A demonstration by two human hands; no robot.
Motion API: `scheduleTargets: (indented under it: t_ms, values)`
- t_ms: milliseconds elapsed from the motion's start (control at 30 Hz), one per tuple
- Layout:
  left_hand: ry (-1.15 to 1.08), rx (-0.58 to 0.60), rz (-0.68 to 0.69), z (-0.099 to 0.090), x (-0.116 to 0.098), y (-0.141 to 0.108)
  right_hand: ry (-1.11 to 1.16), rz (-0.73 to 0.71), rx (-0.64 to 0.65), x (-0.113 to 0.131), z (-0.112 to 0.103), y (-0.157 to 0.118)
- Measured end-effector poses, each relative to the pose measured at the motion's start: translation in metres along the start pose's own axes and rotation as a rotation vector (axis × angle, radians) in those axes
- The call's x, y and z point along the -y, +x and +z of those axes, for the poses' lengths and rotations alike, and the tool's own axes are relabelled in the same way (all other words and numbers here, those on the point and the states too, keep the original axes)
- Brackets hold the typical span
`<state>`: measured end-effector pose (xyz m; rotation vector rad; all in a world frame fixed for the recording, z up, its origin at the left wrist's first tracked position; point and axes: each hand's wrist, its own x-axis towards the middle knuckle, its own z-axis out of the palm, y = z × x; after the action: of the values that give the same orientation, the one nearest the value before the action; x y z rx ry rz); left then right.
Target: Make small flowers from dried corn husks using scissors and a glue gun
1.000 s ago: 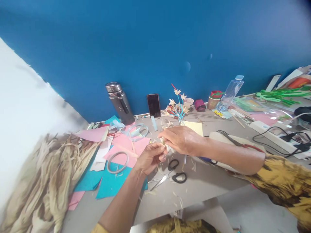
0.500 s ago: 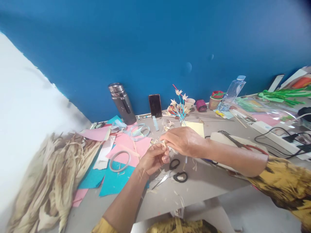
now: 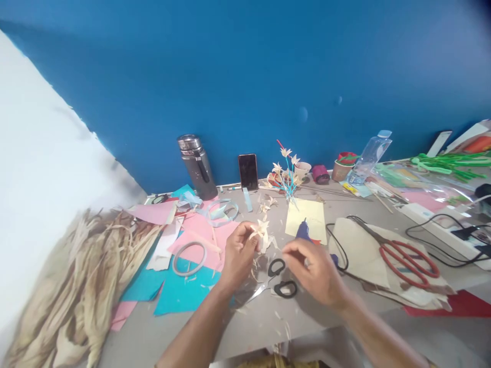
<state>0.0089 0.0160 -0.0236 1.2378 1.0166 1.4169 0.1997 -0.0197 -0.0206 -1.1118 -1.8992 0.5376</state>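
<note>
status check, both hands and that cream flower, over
Left hand pinching cream, star-shaped, papery flower. Right hand beside it, fingertips curled, contents unclear. Black-handled metal scissors lying on grey table, between the hands.

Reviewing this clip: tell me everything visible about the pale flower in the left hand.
The pale flower is cream-coloured, with several pointed petals spreading outward; it looks like dried husk. The left hand pinches it between thumb and fingers, holding it over the table, beyond the black-handled scissors. Its petals are open; its base is mostly hidden.
</note>
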Motion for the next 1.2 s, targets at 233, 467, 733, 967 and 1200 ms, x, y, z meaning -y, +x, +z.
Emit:
scheduleTargets:
  t_ms: [233, 467, 733, 967, 1200]
  values:
    - [-0.068, 0.02, -0.042, 0.001, 0.004, -0.001, 0.086, -0.033, 0.108, -0.009, 0.047, -0.051]
    - [-0.135, 0.061, -0.112, 0.002, 0.003, 0.0, 0.034, -0.214, 0.004, -0.009, 0.043, -0.06]
    - [-0.131, 0.186, -0.203, 0.001, 0.002, -0.002, 0.107, -0.129, -0.046, -0.003, 0.036, -0.049]
    - [-0.219, 0.442, -0.282, 0.003, 0.008, -0.005, 0.368, 0.226, -0.14, 0.005, 0.009, -0.011]
    - [-0.091, 0.456, -0.248, 0.005, -0.001, -0.005, 0.523, 0.352, 0.023, 0.01, -0.007, 0.013]
